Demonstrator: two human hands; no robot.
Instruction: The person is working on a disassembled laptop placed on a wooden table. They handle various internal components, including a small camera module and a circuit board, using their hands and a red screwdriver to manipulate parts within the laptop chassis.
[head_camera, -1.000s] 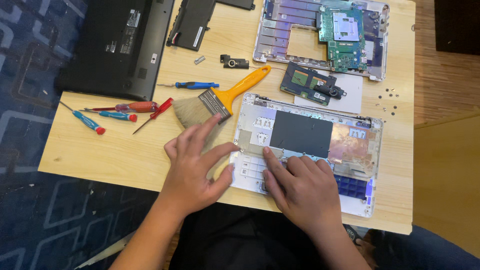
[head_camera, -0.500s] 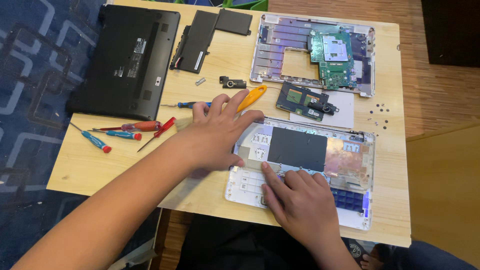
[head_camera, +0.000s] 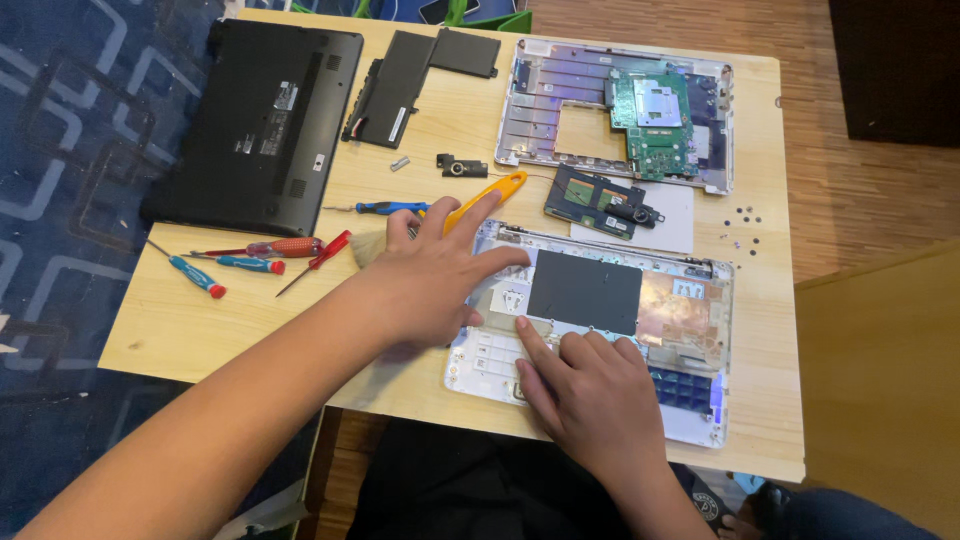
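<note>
Near the wooden table's (head_camera: 180, 330) middle, the left hand (head_camera: 425, 285) lies spread and gripping nothing over the yellow-handled paintbrush (head_camera: 487, 198), handle pointing toward the far-right corner, while the right hand (head_camera: 590, 390) presses loosely-spread fingers on the white opened laptop shell (head_camera: 690, 300).

a black laptop (head_camera: 262, 125) is laid base-up at the table's (head_camera: 180, 330) far left corner. a black battery (head_camera: 392, 86) is placed just beside it. a white chassis (head_camera: 530, 110) carrying a green board (head_camera: 655, 122) is set at the far edge. a dark board (head_camera: 598, 200) is rested on white paper (head_camera: 675, 225). screwdrivers (head_camera: 250, 262) are grouped at the left. small screws (head_camera: 745, 218) are scattered near the right edge.
</note>
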